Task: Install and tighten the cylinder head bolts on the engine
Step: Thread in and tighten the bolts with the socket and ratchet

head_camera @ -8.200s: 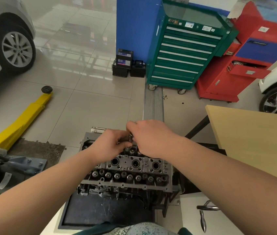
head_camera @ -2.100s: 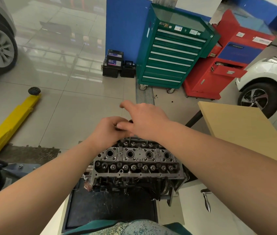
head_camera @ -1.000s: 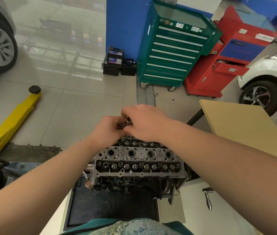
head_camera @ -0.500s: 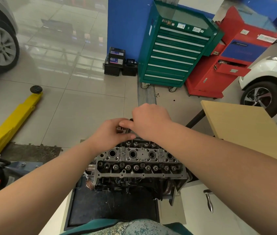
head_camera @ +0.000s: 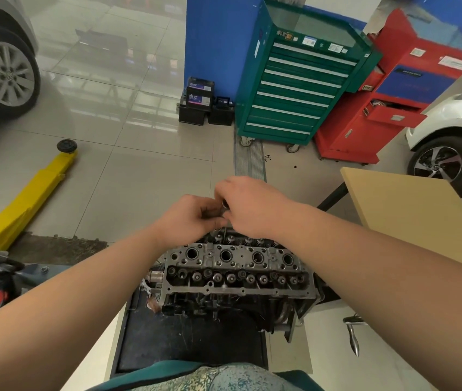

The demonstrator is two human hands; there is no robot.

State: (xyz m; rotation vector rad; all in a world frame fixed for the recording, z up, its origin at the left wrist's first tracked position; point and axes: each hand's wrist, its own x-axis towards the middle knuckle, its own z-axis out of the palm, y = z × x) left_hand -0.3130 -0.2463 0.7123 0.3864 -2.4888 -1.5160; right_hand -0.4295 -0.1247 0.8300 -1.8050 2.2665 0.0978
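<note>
A grey cylinder head (head_camera: 238, 266) with round bores and a row of valve stems sits on the engine on a black stand tray (head_camera: 150, 342) in front of me. Both hands are over its far edge. My left hand (head_camera: 187, 217) has its fingers curled round a dark metal bolt (head_camera: 224, 206). My right hand (head_camera: 249, 206) pinches the bolt's top end from the right. Only a small shiny part of the bolt shows between the fingers; its shaft is hidden by my hands.
A yellow lift arm (head_camera: 26, 198) lies on the floor at left. A green tool cabinet (head_camera: 303, 77) and a red cabinet (head_camera: 388, 103) stand behind. A wooden table (head_camera: 422, 221) is at right. Cars stand on both sides. A metal handle (head_camera: 354, 334) sticks out lower right.
My hands stay over the far edge of the head; the right hand's fingers have shifted on the bolt top, as in turning it. The view has moved slightly.
</note>
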